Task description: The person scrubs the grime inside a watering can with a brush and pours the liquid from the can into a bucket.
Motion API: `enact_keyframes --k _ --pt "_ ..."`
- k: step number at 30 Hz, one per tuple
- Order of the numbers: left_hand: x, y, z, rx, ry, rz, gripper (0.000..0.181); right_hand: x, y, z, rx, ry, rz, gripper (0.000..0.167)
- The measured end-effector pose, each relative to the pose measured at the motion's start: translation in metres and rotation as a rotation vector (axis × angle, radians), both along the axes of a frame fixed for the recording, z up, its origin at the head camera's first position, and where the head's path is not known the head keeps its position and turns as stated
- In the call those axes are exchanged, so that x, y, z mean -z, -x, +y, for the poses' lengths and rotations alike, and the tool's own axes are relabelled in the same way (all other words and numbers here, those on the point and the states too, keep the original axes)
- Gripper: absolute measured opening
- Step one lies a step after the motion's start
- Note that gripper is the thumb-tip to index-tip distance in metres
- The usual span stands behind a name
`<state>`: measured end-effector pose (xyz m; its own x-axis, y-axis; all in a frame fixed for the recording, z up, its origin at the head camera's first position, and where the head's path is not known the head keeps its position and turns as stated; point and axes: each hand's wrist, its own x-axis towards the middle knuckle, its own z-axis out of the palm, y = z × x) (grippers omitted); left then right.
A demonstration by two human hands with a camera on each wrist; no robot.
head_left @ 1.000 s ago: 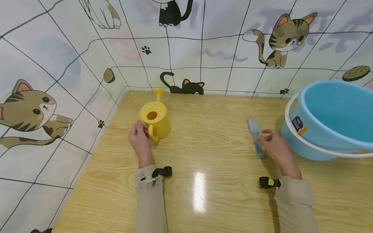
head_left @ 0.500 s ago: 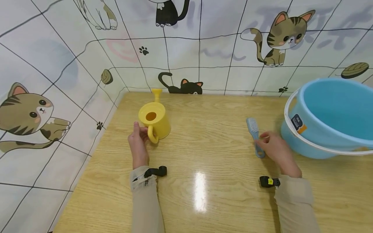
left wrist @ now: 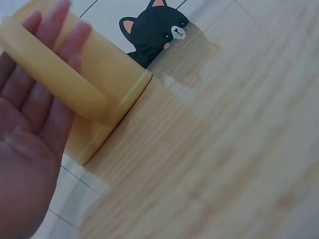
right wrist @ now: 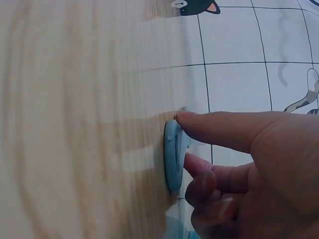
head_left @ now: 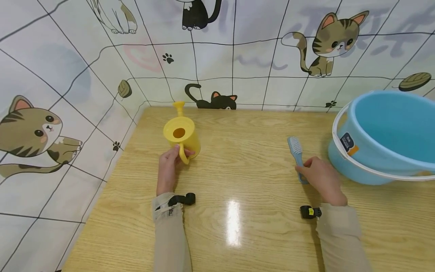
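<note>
A yellow toy watering can (head_left: 183, 136) stands upright at the table's left rear, its spout toward the wall. My left hand (head_left: 168, 168) is at its handle; in the left wrist view, fairly straight fingers (left wrist: 42, 94) pass through the handle's loop without curling round it. To the right lies a light blue brush (head_left: 295, 149) with pale bristles facing up. My right hand (head_left: 321, 175) pinches its handle between thumb and fingers. Seen from the right wrist, the brush's handle end (right wrist: 173, 154) is close to the tabletop, the thumb on one side and a finger on the other.
A large blue bucket (head_left: 367, 170) with a white handle stands just right of my right hand. Behind the wooden table (head_left: 238, 181) rises a wall (head_left: 251, 60) covered in cat-print tiles; another patterned wall (head_left: 68, 181) borders the left side.
My left hand has slid right, from beside the watering can's handle into its loop; the can has turned slightly, spout to the left. My right thumb and fingers have closed on the brush's handle.
</note>
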<state>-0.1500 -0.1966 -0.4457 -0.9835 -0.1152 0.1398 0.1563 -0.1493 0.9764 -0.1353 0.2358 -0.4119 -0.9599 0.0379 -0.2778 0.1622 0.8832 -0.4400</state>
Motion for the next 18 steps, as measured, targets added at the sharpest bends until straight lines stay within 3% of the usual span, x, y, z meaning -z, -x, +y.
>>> enact_keyframes --k 6,9,15,18 --pt "0.001 0.002 0.003 0.094 -0.033 0.025 0.045 0.0 -0.003 0.0 0.038 -0.017 0.023 0.048" --pt "0.0 0.004 0.005 0.097 -0.028 0.023 0.046 0.0 -0.003 -0.001 0.041 -0.015 0.021 0.047" --pt "-0.019 -0.002 0.011 0.121 -0.009 -0.037 0.043 0.0 -0.002 0.001 0.041 -0.009 0.05 0.042" --pt "-0.027 -0.007 0.011 0.133 0.048 -0.078 0.047 0.001 -0.002 0.002 0.037 -0.015 0.069 0.038"
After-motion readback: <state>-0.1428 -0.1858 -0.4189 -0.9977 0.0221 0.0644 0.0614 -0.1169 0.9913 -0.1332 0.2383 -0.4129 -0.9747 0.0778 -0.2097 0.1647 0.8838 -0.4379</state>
